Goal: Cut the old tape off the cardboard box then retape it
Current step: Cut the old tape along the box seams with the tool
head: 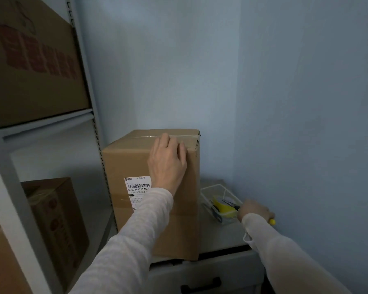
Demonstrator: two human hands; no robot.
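A tall brown cardboard box [136, 164] stands on a grey cabinet top [221, 236], with clear old tape [145, 136] along its top seam and a white shipping label [137, 190] on its front. My left hand [168, 162] rests on the box's upper front edge, fingers lying over the top. To the right, my right hand [256, 210] grips a yellow-handled utility knife [272, 221]; its blade end points into a clear plastic tray [212, 187]. A yellow tape roll [219, 203] lies in that tray.
Scissors [214, 212] lie in the tray too. A grey metal shelf rack [49, 124] at left holds other cardboard boxes [34, 66]. Blue walls close in behind and on the right. A drawer handle [201, 285] shows below the cabinet top.
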